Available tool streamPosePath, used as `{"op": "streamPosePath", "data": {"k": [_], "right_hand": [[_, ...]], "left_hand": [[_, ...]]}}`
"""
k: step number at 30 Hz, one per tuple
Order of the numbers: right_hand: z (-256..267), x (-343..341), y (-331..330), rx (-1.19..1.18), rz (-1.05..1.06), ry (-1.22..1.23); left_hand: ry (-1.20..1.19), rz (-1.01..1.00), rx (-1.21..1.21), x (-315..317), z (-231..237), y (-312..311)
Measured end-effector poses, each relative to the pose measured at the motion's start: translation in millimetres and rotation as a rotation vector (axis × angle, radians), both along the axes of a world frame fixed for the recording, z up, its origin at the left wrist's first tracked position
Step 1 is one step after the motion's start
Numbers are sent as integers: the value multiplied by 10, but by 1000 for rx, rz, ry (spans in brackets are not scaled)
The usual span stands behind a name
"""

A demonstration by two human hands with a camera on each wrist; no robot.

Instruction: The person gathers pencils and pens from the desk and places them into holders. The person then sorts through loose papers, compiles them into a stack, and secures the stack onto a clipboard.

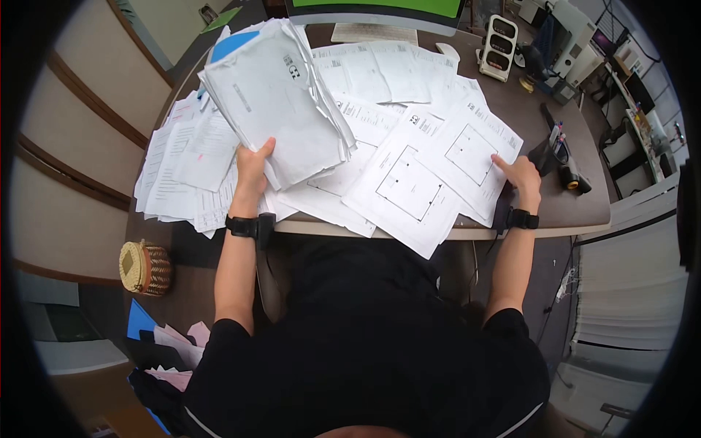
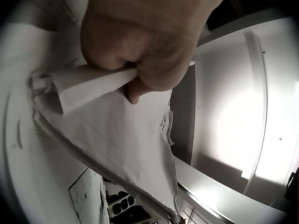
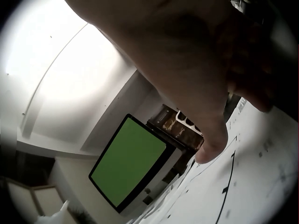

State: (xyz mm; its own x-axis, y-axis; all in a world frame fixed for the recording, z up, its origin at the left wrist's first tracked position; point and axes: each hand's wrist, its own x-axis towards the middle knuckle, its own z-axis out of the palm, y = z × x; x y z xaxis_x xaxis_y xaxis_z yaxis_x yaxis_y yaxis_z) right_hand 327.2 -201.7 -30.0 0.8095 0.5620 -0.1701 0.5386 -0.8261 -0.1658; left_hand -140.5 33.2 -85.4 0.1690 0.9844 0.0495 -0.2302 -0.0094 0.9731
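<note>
My left hand [image 1: 252, 169] grips the lower left edge of a thick paper stack [image 1: 292, 109], its thumb on top. The stack is tilted above the desk; its top sheet is nearly blank with a black logo. From the left wrist, the folded edge of the stack [image 2: 93, 86] shows in the palm; the other fingers are mostly hidden. My right hand [image 1: 522, 177] rests at the right edge of a printed plan sheet [image 1: 475, 150], thumb [image 3: 212, 147] extended over the paper. Another plan sheet [image 1: 409, 191] overlaps it on the left.
More printed sheets [image 1: 193, 157] spread over the desk's left side. A monitor [image 1: 376, 9] and keyboard [image 1: 374, 33] stand at the back. To the right are a white holder [image 1: 499, 47] and a pen cup [image 1: 551, 155]. A woven basket [image 1: 145, 269] sits on the left.
</note>
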Motion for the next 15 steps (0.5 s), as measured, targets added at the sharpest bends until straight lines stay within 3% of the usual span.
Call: {"op": "streamPosePath", "data": {"k": [3, 7, 10, 15], "right_hand": [[-152, -1, 28, -7, 77, -143], [-159, 48, 66, 12, 36, -25], [-121, -74, 30, 70, 18, -172], [-186, 84, 13, 106, -23, -68]], "left_hand": [[-49, 37, -45, 32, 6, -26], [-76, -35, -128, 0, -127, 29], [-77, -44, -125, -11, -130, 30], [-72, -35, -131, 6, -103, 0]]}}
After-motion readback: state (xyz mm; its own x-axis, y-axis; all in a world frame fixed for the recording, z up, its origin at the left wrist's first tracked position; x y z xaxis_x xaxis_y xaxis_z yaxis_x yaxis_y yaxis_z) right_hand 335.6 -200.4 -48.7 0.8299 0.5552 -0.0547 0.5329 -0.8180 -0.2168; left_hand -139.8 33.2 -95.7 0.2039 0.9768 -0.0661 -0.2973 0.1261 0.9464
